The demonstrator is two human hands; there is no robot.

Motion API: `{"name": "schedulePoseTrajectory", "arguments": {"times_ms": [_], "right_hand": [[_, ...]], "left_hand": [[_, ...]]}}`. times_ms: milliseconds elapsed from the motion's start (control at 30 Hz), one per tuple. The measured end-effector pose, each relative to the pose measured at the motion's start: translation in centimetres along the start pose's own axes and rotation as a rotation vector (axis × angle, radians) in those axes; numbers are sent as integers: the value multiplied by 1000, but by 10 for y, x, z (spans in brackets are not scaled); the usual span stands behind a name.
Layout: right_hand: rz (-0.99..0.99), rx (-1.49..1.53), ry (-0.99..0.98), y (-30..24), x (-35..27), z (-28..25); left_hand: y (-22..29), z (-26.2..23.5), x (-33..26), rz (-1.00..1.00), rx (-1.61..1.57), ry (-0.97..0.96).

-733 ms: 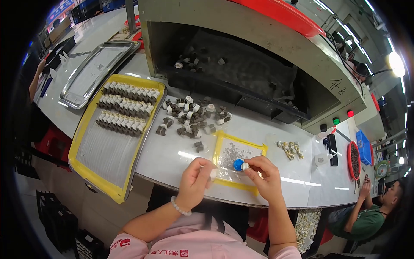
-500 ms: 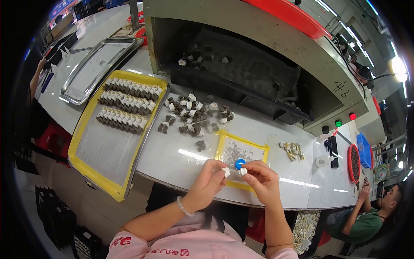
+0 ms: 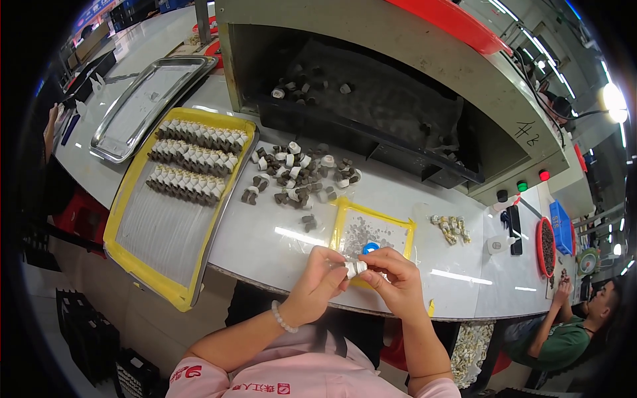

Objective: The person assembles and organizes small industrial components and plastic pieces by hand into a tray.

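My left hand [image 3: 320, 276] is closed in a pinch on a small white ribbed part. Facing it, my right hand [image 3: 393, 272] grips a second small white part. The two white parts [image 3: 355, 268] meet end to end between my fingertips, so I cannot tell where one stops. Just beyond my right fingers lies a blue round cap-like piece [image 3: 371, 248], at a small yellow-edged tray [image 3: 341, 222] holding scattered grey bits. A loose pile of white-and-dark-grey parts [image 3: 298, 174] lies on the table farther left.
A large yellow-edged tray [image 3: 154, 245] holds three rows of similar parts. Beyond it lies a metal tray [image 3: 109, 149]. A machine with a dark bin [image 3: 332, 126] stands at the back. To the right are gold-and-white pieces [image 3: 451, 229], a white bottle [image 3: 496, 245] and a seated person [image 3: 564, 331].
My right hand has moved left, bringing its white part against the one in my left hand. The two parts were apart before.
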State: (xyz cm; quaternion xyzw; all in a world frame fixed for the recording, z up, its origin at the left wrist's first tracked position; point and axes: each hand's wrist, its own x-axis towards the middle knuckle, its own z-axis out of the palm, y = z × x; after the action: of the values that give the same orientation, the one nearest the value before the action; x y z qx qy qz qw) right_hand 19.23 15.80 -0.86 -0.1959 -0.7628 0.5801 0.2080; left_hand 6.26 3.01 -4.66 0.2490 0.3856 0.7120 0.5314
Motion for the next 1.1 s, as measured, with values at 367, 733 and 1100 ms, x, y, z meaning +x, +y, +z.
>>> {"name": "schedulePoseTrajectory", "arguments": {"times_ms": [367, 733, 1100], "right_hand": [[5, -86, 18, -6, -2, -1], [1, -420, 309, 4, -15, -62], [137, -774, 458, 34, -16, -125]], "left_hand": [[-1, -9, 1, -62, 85, -90], [42, -16, -14, -239, 148, 56], [183, -180, -54, 503, 1130, 851]]}}
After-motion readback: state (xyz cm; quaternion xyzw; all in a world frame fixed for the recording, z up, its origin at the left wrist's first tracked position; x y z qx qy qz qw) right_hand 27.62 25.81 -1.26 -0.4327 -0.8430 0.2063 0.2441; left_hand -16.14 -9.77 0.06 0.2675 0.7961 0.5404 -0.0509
